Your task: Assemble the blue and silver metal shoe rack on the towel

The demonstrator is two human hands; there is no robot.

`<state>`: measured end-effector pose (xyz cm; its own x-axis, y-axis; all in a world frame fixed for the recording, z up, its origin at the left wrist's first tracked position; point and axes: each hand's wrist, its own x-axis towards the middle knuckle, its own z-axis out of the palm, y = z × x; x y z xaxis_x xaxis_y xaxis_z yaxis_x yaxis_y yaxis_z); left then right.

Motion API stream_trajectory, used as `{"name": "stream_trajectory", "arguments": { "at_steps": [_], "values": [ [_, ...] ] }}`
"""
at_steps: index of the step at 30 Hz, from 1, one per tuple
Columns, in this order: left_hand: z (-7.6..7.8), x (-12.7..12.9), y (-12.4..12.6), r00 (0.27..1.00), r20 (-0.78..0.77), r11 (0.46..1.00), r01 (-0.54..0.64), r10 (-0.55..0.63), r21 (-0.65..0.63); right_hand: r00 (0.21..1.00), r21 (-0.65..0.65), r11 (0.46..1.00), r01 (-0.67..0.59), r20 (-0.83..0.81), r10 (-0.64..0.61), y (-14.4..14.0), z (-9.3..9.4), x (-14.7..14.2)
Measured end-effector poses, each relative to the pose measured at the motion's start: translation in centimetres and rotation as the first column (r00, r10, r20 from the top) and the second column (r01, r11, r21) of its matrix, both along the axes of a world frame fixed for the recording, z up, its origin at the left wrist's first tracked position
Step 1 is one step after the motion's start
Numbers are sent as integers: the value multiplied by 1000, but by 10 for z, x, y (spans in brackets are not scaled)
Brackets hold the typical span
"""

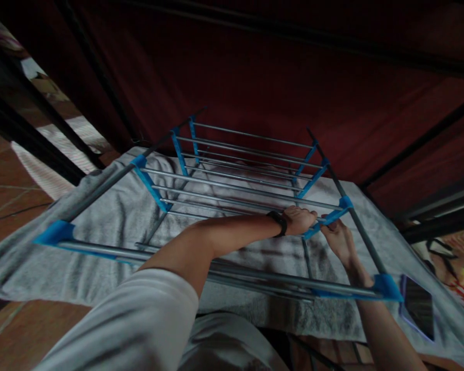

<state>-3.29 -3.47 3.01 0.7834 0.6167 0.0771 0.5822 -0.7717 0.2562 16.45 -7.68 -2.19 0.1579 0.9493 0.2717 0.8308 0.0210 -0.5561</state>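
- A dark red curtain (255, 67) is seen across the whole upper part of the view, crossed by dark bars.
- A grey towel (112, 216) is spread wide beneath the frame, reaching from the left edge to the lower right corner; it is rumpled in the middle.
- A clothes drying rack (232, 190) of grey metal rods and blue plastic joints is seen standing over the towel, its rods running left to right in several tiers; the nearest rail crosses the view just in front of the person's arms.
- Reddish floor tiles (7, 206) are visible at the left, beside the towel's edge.
- A white sleeve (139, 324) covers the upper left arm at the bottom of the view.
- The left hand (299, 220) is reached across to the right part of the rack, its fingers curled over a rod close to a blue side bracket (325, 219); the fingers are closed around the rod.
- The right hand (340, 239) is held just below and to the right of that bracket, touching it from underneath; its fingers are bent up against the bracket, but whether they are clamped on it cannot be told.
- A smartphone (417, 306) is laid flat on the towel at the lower right, dark screen up, just outside the rack's near right corner.
- A black wristband (279, 222) is worn on the left wrist.
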Motion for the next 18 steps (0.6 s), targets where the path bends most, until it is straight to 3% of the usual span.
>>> {"name": "stream_trajectory", "arguments": {
  "at_steps": [7,18],
  "values": [
    [-1,1,2,1000,11,1000,-10,10,-20,999,-68,997,35,-9,-36,-2,5,-2],
    [1,2,7,999,36,996,-3,6,-84,999,-43,999,32,-3,-32,0,1,-2]
  ]
}}
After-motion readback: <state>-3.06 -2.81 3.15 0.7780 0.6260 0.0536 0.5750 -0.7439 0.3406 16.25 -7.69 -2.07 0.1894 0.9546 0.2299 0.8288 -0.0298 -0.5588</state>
